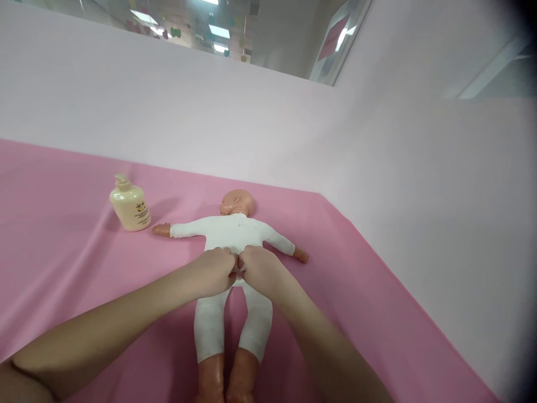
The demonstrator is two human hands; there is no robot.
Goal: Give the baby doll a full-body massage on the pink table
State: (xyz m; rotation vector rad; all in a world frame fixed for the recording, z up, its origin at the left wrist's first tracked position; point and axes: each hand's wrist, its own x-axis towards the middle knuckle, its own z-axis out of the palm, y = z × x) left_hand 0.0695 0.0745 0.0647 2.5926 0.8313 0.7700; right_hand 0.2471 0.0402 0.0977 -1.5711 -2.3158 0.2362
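Observation:
A baby doll (237, 232) with a white cloth-like body lies stretched out on the pink cover, its head turned to one side and an ear showing. Its arms reach out sideways and its legs point towards me. My left hand (218, 270) is closed at the doll's lower trunk. Right beside it, almost knuckle to knuckle, my right hand (260, 271) is closed too. A bit of white surface shows between the curled fingers, which seem to pinch the doll there. The fingertips are mostly hidden.
A cream pump bottle (131, 207) stands left of the doll's outstretched hand. The pink cover (54, 224) has soft folds at left and meets a white wall (168, 112) at the back and right. A mirror or window pane (277, 33) sits high on the wall.

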